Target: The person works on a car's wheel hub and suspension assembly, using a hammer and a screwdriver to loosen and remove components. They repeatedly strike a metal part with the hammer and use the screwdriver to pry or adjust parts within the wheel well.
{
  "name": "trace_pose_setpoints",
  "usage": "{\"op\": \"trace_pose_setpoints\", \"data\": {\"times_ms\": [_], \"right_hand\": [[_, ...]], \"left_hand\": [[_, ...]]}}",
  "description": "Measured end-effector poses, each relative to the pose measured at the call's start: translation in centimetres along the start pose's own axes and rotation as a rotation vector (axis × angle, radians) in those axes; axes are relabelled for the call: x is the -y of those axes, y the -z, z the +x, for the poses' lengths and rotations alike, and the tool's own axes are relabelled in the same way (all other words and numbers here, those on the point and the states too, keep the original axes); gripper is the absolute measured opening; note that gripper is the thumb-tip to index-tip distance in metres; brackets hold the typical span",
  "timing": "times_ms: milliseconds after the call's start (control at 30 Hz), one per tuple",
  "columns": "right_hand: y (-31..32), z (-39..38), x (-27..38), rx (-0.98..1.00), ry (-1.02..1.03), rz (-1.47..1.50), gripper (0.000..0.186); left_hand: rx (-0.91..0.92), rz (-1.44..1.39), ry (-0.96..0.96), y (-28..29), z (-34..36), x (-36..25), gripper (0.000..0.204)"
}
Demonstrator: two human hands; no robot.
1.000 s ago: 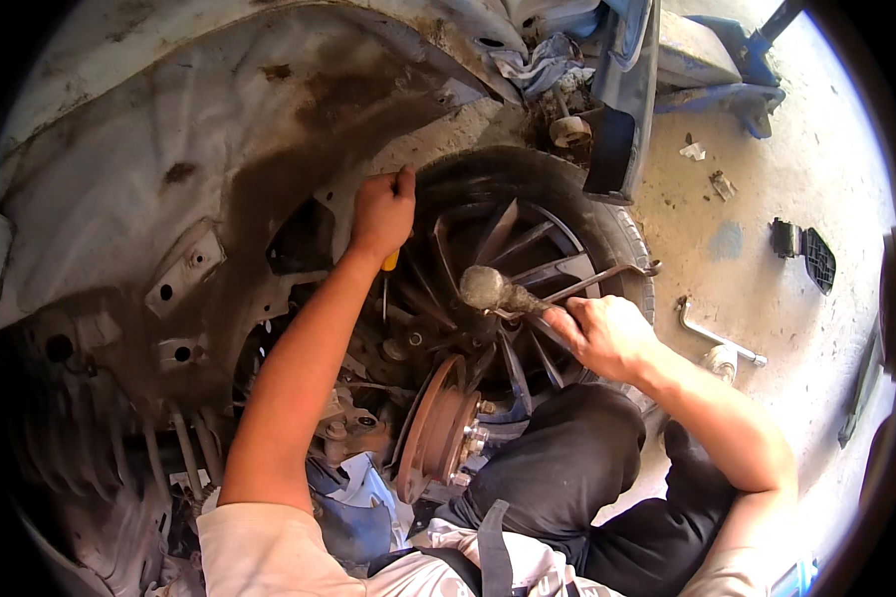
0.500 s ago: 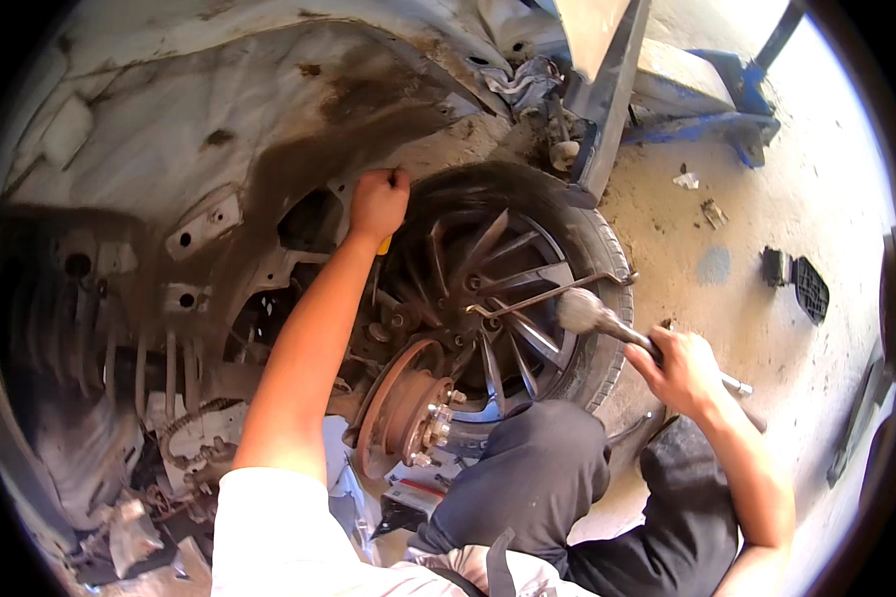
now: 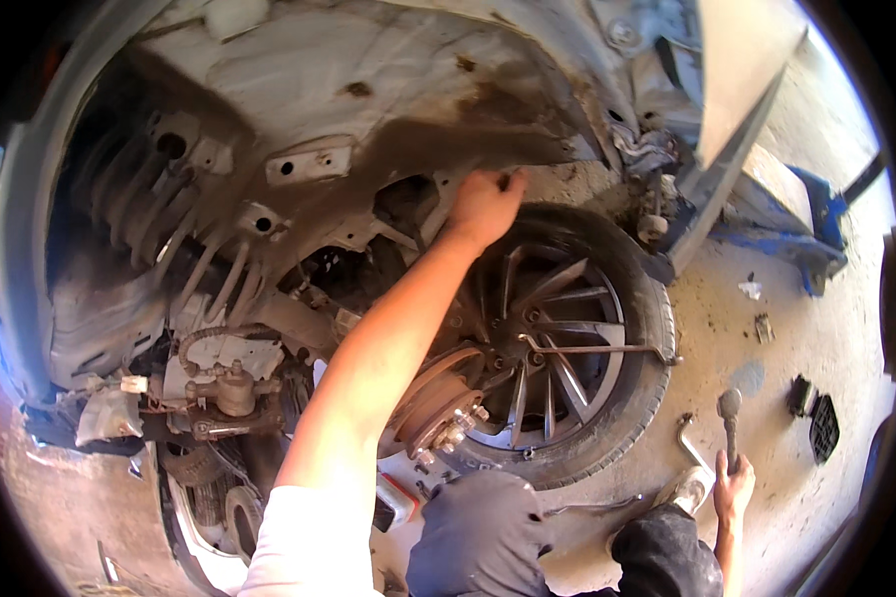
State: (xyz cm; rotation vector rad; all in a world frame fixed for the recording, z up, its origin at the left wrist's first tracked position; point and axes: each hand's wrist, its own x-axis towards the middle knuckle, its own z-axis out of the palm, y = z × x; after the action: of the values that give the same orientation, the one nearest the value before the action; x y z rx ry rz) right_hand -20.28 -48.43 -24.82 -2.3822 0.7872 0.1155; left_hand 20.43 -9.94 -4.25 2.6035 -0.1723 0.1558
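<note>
My left hand [image 3: 486, 209] is a closed fist in the wheel well, above the tyre's far edge. What it grips is hidden. Low on the right, my right hand [image 3: 735, 488] is wrapped round the handle of a hammer [image 3: 730, 406], whose rounded head points up, away from me. A wheel with a dark tyre [image 3: 655, 298] and spoked rim lies flat between my arms. Across the wheel rests a bent metal wrench [image 3: 597, 348]. Beside my left forearm the rusty wheel hub [image 3: 433, 408] sticks out with its studs and nuts.
Overhead spans the dirty wheel-arch liner [image 3: 408, 80]. A blue jack [image 3: 782, 234] stands at the far right. On the concrete floor lie another bent wrench [image 3: 694, 445] and a black plastic part [image 3: 823, 428]. My knee [image 3: 483, 532] is close to the tyre.
My view has turned, so the car and wheel sit further right. My right hand has dropped lower, and the hammer has swung from pointing at the wheel to upright beside it.
</note>
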Motion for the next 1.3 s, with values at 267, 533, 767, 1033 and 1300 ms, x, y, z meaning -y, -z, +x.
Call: {"op": "trace_pose_setpoints", "data": {"times_ms": [267, 533, 767, 1033, 1300], "right_hand": [[-5.0, 2.3, -7.9, -0.105, 0.010, -0.195, 0.035], [-7.7, 4.6, -10.0, -0.004, 0.087, -0.227, 0.026], [-9.3, 4.9, -12.4, -0.081, 0.176, -0.397, 0.026], [-5.0, 3.1, -0.6, -0.123, 0.475, -0.233, 0.033], [-4.5, 7.2, 21.5, -0.088, 1.050, 0.003, 0.047]], "left_hand": [[0.095, -0.074, -0.599, 4.4, -9.4, -13.2, 0.040], [0.047, -0.395, -1.067, 5.9, -28.4, -15.7, 0.020], [-0.019, -0.553, -0.817, 6.0, -33.4, -10.0, 0.031], [0.161, -0.578, -0.397, 4.1, -37.1, -2.0, 0.034], [0.768, -0.460, 0.219, 0.9, -40.8, 6.8, 0.040]]}}
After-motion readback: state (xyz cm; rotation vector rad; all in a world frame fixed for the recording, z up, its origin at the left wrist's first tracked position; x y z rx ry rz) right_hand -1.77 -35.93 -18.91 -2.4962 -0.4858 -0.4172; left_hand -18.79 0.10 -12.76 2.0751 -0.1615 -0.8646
